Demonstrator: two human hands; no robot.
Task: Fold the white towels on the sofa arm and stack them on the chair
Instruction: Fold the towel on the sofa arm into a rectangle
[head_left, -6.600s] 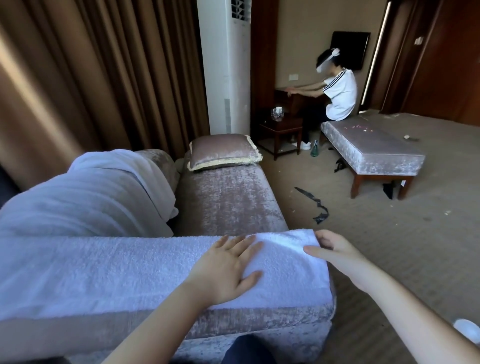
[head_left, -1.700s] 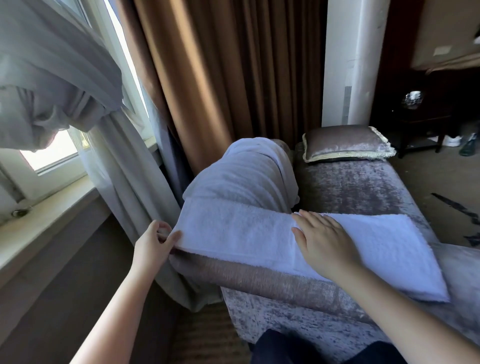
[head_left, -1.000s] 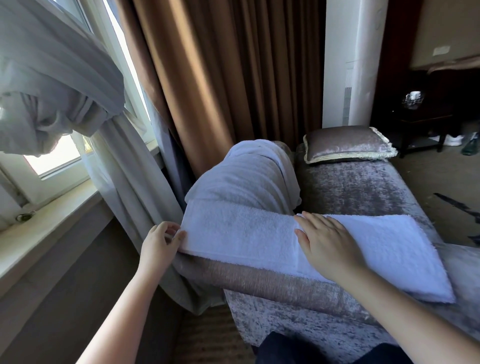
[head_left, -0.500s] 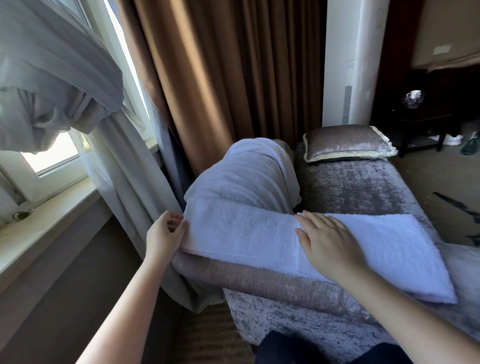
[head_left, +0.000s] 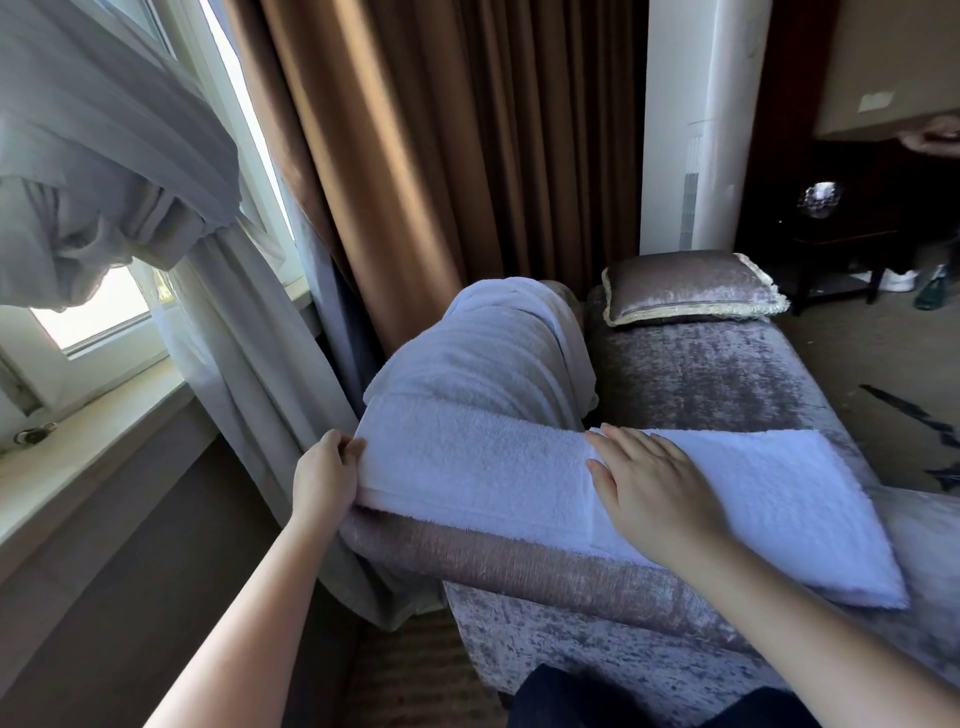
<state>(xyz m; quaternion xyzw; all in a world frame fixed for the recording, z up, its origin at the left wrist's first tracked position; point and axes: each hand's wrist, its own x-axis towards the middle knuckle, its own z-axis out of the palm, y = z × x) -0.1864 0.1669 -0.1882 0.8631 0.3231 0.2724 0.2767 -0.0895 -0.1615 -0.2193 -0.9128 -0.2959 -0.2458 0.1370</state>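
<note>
A white towel (head_left: 467, 467) is laid flat along the sofa arm (head_left: 519, 566). Its left end is held by the left hand (head_left: 322, 478), with the fingers curled round the edge. Its middle is pressed down by the right hand (head_left: 654, 493), with the fingers straight and flat. A second towel (head_left: 493, 353) is draped just behind it

towel (head_left: 467, 457) on sofa arm (head_left: 519, 566) | cushion (head_left: 685, 286) behind | curtain (head_left: 415, 156) left
</note>
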